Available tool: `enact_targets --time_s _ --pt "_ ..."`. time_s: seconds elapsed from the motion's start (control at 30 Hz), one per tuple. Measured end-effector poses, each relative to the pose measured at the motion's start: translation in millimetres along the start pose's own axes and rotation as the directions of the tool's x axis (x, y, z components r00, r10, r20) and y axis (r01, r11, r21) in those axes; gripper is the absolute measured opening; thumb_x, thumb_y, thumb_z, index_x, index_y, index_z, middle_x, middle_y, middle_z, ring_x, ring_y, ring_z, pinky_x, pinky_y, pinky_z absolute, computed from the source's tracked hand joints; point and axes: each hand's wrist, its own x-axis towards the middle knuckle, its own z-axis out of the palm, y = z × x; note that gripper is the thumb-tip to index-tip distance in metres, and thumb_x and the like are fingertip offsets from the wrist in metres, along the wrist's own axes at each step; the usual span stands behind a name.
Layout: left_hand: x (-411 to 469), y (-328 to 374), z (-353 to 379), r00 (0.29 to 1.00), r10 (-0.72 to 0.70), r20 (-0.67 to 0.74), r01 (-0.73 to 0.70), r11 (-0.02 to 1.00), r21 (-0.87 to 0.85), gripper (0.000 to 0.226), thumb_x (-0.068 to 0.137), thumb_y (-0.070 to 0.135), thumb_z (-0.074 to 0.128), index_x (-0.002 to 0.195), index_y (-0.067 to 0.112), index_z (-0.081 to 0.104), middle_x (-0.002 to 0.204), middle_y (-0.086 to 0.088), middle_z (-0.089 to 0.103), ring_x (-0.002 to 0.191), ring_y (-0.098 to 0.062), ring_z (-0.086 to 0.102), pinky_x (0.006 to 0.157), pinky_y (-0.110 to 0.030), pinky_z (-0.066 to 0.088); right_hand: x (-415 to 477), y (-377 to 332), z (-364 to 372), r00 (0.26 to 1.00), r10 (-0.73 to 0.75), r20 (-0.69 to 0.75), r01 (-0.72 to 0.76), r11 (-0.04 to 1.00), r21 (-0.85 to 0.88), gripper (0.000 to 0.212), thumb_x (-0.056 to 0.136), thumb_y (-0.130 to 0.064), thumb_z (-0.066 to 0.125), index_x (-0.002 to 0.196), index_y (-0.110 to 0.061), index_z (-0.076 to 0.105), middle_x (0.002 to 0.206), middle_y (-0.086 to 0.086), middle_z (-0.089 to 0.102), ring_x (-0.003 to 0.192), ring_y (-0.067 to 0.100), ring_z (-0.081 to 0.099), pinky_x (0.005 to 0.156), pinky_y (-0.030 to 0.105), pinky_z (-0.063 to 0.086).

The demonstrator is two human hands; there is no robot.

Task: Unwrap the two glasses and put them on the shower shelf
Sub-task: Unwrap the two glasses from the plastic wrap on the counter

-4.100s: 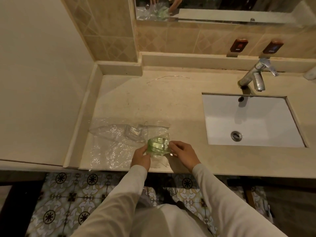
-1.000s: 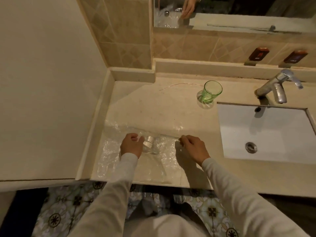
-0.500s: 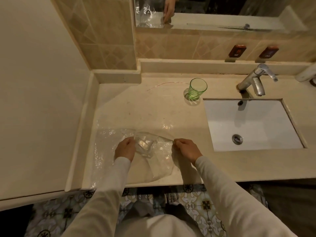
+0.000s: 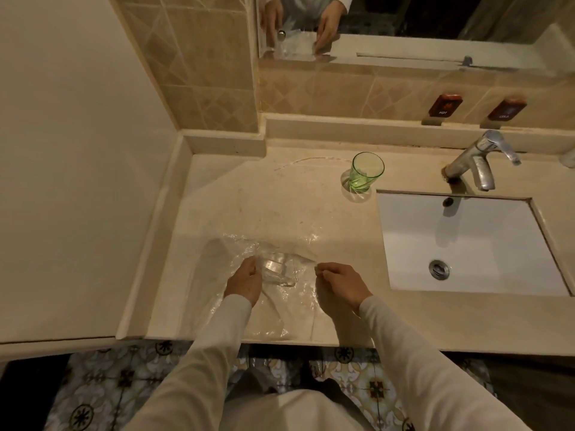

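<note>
clear glass (image 4: 278, 270) in plastic wrap (image 4: 273, 312) near surface front edge | left hand (image 4: 244, 279) grip cups it | right hand (image 4: 340, 283) pinches wrap | likely fragile, slippery: take by its sides | green glass (image 4: 364, 175) bare, by sink (image 4: 466, 244)

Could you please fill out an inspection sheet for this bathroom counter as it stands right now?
Surface: beige stone countertop, with a white sink set in at the right.
Job's things: green glass unwrapped, upright near the sink's back left corner; clear glass lying in plastic wrap at the front edge.
Clutter: nothing seen beyond the spread wrap.
Hands: left hand holds the clear glass through the wrap; right hand pinches a wrap edge.
Cables: nothing seen.
Surroundings: faucet, mirror, tiled wall, patterned floor tiles below. No shower shelf in view.
</note>
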Motion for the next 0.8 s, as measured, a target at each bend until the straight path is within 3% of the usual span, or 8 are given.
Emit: enact_targets --time_s 0.07,0.17,0.27,0.4,0.5,0.57,0.67,0.8 --pt "4 1 3 1.0 0.01 0.004 -0.011 0.998 0.065 0.04 0.095 0.057 0.04 0.127 0.042 0.06 0.137 0.001 0.059 0.125 -0.029 0.055 0.108 -0.041 0.04 2 1 -2 1.0 -0.006 0.01 0.006 1.0 -0.001 0.031 0.101 -0.011 0.051 0.121 -0.018 0.073 0.131 0.002 0.07 0.127 0.021 0.059 0.118 0.039 0.039" --pt "14 2 7 0.999 -0.027 -0.025 0.028 0.999 0.047 0.026 0.085 0.048 0.051 0.091 0.038 0.074 0.121 -0.002 0.069 0.103 -0.028 0.066 0.099 -0.048 0.05 4 1 -4 1.0 -0.014 0.026 0.014 1.0 0.003 0.032 0.101 -0.013 0.05 0.124 -0.017 0.072 0.133 0.002 0.069 0.128 0.021 0.058 0.118 0.041 0.039" --pt "8 9 11 0.998 -0.06 -0.006 0.06 0.995 -0.074 0.038 0.084 0.034 0.052 0.119 0.03 0.065 0.128 0.004 0.059 0.117 -0.029 0.059 0.106 -0.043 0.046 3 -1 -7 1.0 0.008 0.031 -0.008 1.0 0.022 0.032 0.102 -0.017 0.049 0.124 -0.018 0.073 0.132 0.001 0.069 0.126 0.02 0.059 0.117 0.041 0.04" --pt "17 -3 24 0.993 -0.103 -0.057 0.085 0.962 -0.261 0.023 0.065 0.048 0.058 0.083 0.037 0.067 0.101 -0.001 0.071 0.1 -0.03 0.066 0.096 -0.051 0.052 8 2 -12 1.0 0.025 0.019 -0.027 0.997 0.077 0.031 0.096 -0.032 0.052 0.113 -0.023 0.078 0.124 0.0 0.073 0.12 0.023 0.064 0.114 0.046 0.044" --pt "4 6 30 0.995 -0.088 -0.038 0.075 0.964 -0.255 0.018 0.075 0.054 0.063 0.072 0.039 0.072 0.092 -0.001 0.073 0.088 -0.027 0.068 0.092 -0.049 0.055 11 7 -14 0.999 0.035 0.029 -0.038 0.991 0.13 0.031 0.091 -0.039 0.053 0.096 -0.023 0.079 0.112 0.002 0.077 0.113 0.027 0.068 0.11 0.05 0.046" --pt "-4 13 35 0.997 -0.057 -0.042 0.045 0.967 -0.249 0.017 0.086 0.044 0.061 0.086 0.034 0.074 0.099 -0.003 0.069 0.09 -0.024 0.063 0.094 -0.05 0.053 9 7 -15 0.999 0.04 0.024 -0.044 0.981 0.19 0.036 0.096 -0.038 0.053 0.095 -0.011 0.076 0.107 0.008 0.078 0.112 0.032 0.068 0.109 0.052 0.046" --pt "-11 19 46 0.997 -0.074 -0.024 0.067 0.971 -0.228 0.045 0.087 0.046 0.052 0.128 0.029 0.06 0.123 0.0 0.06 0.111 -0.025 0.056 0.106 -0.046 0.044 7 7 -15 0.996 0.082 0.026 -0.086 0.952 0.294 0.044 0.103 -0.039 0.052 0.101 -0.003 0.076 0.108 0.012 0.078 0.106 0.033 0.07 0.11 0.049 0.046" --pt "-18 19 61 0.997 -0.071 -0.032 0.066 0.988 -0.137 0.027 0.096 0.045 0.039 0.111 0.035 0.059 0.128 -0.006 0.062 0.111 -0.029 0.054 0.105 -0.043 0.041 9 12 -20 0.997 0.075 0.005 -0.074 0.962 0.262 0.051 0.103 -0.048 0.044 0.094 -0.012 0.079 0.099 0.007 0.079 0.099 0.028 0.071 0.107 0.048 0.046"
